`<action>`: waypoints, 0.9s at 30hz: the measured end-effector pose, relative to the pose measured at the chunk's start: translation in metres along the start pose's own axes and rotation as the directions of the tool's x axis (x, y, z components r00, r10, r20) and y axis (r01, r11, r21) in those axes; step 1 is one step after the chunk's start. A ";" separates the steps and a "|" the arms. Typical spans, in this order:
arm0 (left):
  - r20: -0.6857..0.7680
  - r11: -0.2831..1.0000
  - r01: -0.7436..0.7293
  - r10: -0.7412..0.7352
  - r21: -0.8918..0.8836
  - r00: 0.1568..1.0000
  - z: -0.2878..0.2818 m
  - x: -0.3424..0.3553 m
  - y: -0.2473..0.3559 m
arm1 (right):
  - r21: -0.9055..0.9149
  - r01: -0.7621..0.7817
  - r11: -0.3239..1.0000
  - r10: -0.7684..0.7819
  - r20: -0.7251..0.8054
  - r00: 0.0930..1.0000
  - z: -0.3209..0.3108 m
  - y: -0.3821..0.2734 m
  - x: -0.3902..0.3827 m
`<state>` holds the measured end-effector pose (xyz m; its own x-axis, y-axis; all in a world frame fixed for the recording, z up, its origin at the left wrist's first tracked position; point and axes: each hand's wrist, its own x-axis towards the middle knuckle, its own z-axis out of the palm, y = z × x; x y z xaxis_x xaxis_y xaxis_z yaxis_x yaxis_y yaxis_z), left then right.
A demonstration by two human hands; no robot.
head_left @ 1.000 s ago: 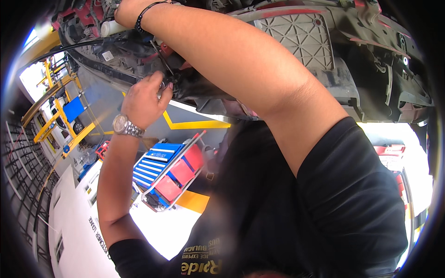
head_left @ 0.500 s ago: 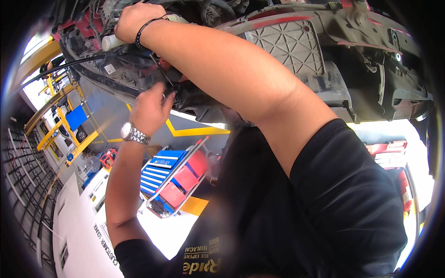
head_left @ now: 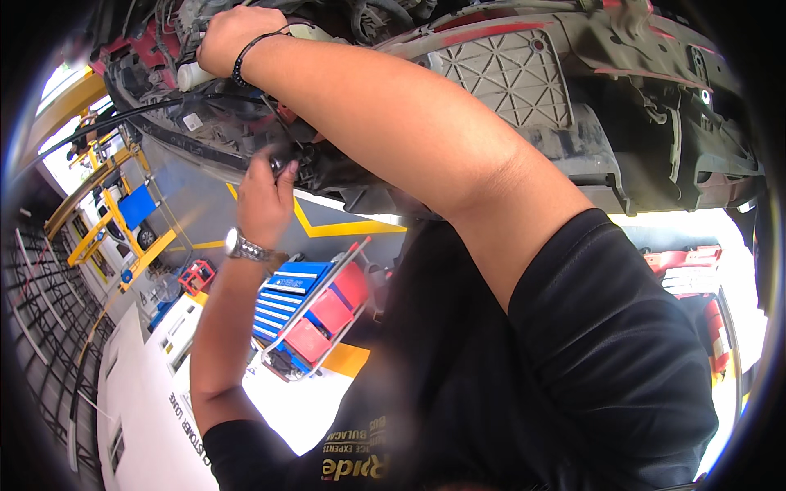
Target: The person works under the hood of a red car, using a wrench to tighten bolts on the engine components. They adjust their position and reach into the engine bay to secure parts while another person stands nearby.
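Observation:
My left hand [head_left: 268, 192], wearing a metal watch, is raised at the car's underside, thumb and fingers closed on a dark rounded part [head_left: 282, 159] whose kind I cannot make out. A thin metal rod [head_left: 280, 119] slants up beside it; whether the two join is not clear. Higher up, my right hand [head_left: 236, 39], with a black beaded bracelet, is closed among the car's parts. Its fingertips are hidden, and so is whatever they grip. A whitish plastic cylinder [head_left: 195, 77] shows just below that fist. My right forearm crosses in front of the car.
A grey ribbed panel [head_left: 506, 80] and dusty frame parts hang overhead at right. A black strip [head_left: 176, 141] runs along the car's edge at left. Below stand a blue and red tool cart [head_left: 311, 315] and yellow floor lines [head_left: 348, 230]. A yellow lift [head_left: 98, 209] stands far left.
My left hand has turned slightly and moved up a little; the dark rounded part now shows plainly at its fingers. My right hand has shifted slightly left and stays closed.

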<state>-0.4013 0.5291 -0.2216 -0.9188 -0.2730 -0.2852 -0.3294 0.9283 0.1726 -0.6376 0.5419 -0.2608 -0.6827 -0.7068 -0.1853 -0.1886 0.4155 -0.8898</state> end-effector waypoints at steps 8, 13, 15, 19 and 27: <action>0.465 -0.156 0.457 -0.530 -0.876 0.710 -0.004 -0.009 0.025 | 0.046 -0.012 0.999 0.011 0.021 1.000 0.004 0.003 0.003; 0.493 -0.526 0.177 -0.554 -0.832 0.670 0.019 -0.014 0.048 | 0.045 -0.024 0.999 0.024 0.011 1.000 0.007 0.002 0.006; 0.439 -0.521 0.149 -0.491 -0.840 0.753 0.025 -0.021 0.045 | 0.040 -0.031 0.999 0.031 -0.007 0.999 0.008 0.002 0.007; 0.423 0.373 0.570 -0.408 -0.732 0.809 -0.005 -0.017 0.003 | 0.124 0.058 0.991 -0.038 -0.160 0.986 0.006 0.005 0.005; 0.487 -0.409 0.323 -0.405 -0.854 0.774 0.012 -0.013 0.037 | 0.114 0.115 0.987 -0.101 -0.123 0.987 0.005 0.008 0.004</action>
<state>-0.3987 0.5695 -0.2224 -0.4716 -0.4647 -0.7494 -0.3476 -0.6830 0.6423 -0.6382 0.5394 -0.2709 -0.7422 -0.6688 -0.0420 -0.1841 0.2637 -0.9469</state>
